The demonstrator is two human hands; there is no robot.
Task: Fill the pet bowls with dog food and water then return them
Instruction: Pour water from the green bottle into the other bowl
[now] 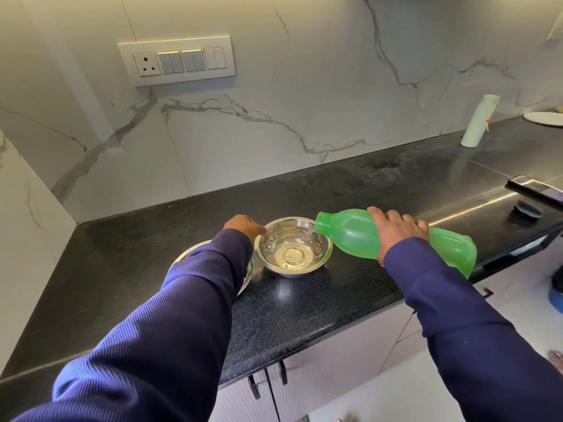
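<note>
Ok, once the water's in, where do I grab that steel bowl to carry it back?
Take the steel bowl by its rolled rim, one hand on each side, coming down from above. The walls slope and look slick, and water sits inside, so a level two-sided grip should spill least. The left hand is already at the rim.

Scene evenly lit, moderately bright, soft daylight tone. Light arrives from right: bright streak of glare along black tabletop (335, 300) near right edge (a second, fainter sheen beside marble wall (304, 102)). Steel bowl (293, 247) shows specular glints. Shadows soft, short. Strong wide-angle distortion: tabletop edge and wall lines bow toward corners. Sleeves nearest the lens slightly soft; centre sharp.
</note>
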